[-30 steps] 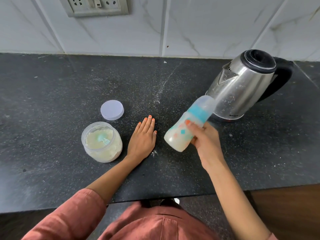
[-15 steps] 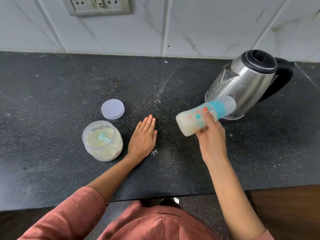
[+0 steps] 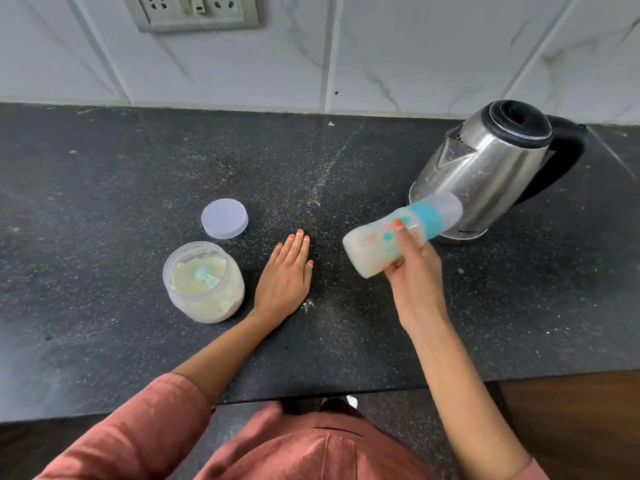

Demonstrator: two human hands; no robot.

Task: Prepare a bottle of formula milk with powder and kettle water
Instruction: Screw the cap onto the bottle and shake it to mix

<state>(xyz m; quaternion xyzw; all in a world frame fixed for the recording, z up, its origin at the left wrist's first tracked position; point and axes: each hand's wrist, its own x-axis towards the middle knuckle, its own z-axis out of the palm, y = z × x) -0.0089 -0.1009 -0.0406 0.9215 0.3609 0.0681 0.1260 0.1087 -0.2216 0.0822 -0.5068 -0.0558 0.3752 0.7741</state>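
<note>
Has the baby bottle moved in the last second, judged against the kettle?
Yes. The bottle in the right hand has tipped flatter, and its capped end has swung right, further across the lower front of the kettle.

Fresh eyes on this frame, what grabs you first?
The capped baby bottle of milky liquid, tilted nearly sideways in the right hand, in front of the steel kettle at the right rear of the counter. Next, the open jar of powder with a teal scoop in it at the left, its lid lying just behind it. The left hand lies flat on the counter between jar and bottle.
</note>
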